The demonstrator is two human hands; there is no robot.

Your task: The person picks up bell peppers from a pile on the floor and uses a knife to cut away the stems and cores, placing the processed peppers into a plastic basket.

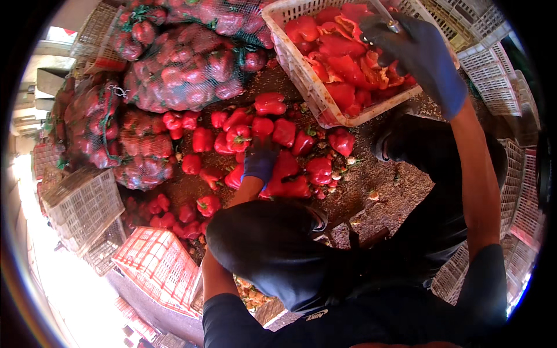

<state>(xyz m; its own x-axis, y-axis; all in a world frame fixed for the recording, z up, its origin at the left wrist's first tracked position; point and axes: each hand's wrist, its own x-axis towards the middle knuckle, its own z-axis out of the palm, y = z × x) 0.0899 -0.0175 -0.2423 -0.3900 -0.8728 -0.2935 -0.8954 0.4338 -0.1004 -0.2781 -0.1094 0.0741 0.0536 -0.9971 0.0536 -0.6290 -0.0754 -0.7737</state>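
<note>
My left hand [261, 161], in a dark blue glove, reaches down into a loose pile of red bell peppers [284, 132] on the floor. Its fingers are dark and partly lost among the peppers, so their grip is unclear. A bell pepper with a green stem [238, 138] lies right beside the fingertips. Over the right side of a pale plastic crate [322, 119], my gloved right hand [409, 55] is closed round a thin metal tool [383, 10] that looks like a knife. Cut, opened red pepper pieces [348, 66] fill the crate under that hand.
Mesh sacks of red peppers [180, 69] are stacked at the far left. An orange-and-white crate [159, 267] and a whitish crate [84, 206] stand left, more crates [490, 75] at right. Scraps and seeds litter the brown floor [389, 191] around my legs.
</note>
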